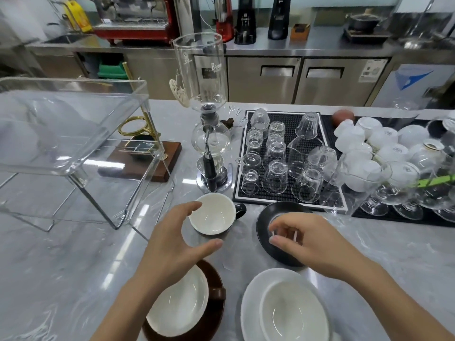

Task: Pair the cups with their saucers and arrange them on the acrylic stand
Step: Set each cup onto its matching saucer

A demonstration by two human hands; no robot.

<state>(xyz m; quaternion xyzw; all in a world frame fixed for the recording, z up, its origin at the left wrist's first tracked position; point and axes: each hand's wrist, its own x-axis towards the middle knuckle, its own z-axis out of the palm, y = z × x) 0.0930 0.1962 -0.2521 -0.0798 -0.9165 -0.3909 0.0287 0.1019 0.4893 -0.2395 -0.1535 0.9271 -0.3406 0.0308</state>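
A black cup [213, 214] with a white inside stands alone on the marble counter. My left hand [172, 239] curves around its near left side, fingers spread, not clearly touching it. To the right lies an empty black saucer [264, 217]; my right hand [305, 239] hovers over it with fingers loosely curled, holding nothing. Close to me a brown cup [182, 303] rests on a brown saucer [216, 313], and a white cup [293, 313] rests on a white saucer [251, 308]. The clear acrylic stand [73, 134] rises at the left with nothing on its top.
A glass siphon coffee maker [209, 134] stands just behind the black cup. A black mat [290, 114] holds several upturned glasses; white cups [364, 143] and stemmed glasses crowd the right. A wooden base with a brass ring [147, 158] sits behind the stand.
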